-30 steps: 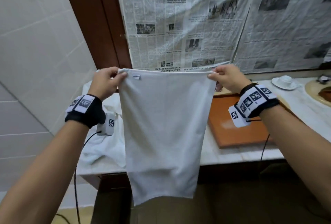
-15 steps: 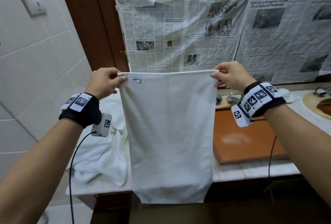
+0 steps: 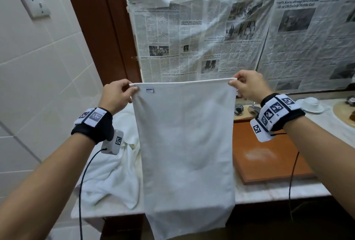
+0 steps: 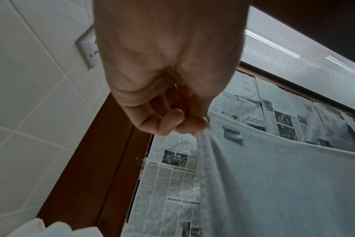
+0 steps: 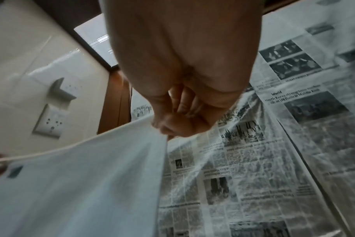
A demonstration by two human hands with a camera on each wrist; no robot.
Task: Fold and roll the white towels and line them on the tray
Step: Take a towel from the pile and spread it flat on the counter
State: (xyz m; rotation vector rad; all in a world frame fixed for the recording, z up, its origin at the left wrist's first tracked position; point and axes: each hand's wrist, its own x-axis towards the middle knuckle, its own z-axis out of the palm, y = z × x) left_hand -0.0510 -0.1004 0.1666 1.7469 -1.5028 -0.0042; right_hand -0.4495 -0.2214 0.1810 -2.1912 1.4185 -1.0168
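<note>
A white towel [image 3: 184,153] hangs flat in the air in front of me, stretched by its top edge, a small label near its upper left corner. My left hand [image 3: 132,88] pinches the top left corner, seen close in the left wrist view [image 4: 195,126]. My right hand [image 3: 233,82] pinches the top right corner [image 5: 164,133]. The towel's lower end drops below the counter edge. The orange-brown tray [image 3: 269,159] lies on the counter to the right, partly hidden behind the towel and my right wrist.
A heap of crumpled white towels [image 3: 111,174] lies on the marble counter [image 3: 278,191] at the left. A tap [image 3: 249,108], a white cup and saucer [image 3: 310,104] and a basin rim [image 3: 343,111] stand further right. Newspaper [image 3: 211,38] covers the wall behind.
Both hands have raised the towel and stretched its top edge tauter; its bottom hem hangs higher against the counter front. The head view has tilted up slightly.
</note>
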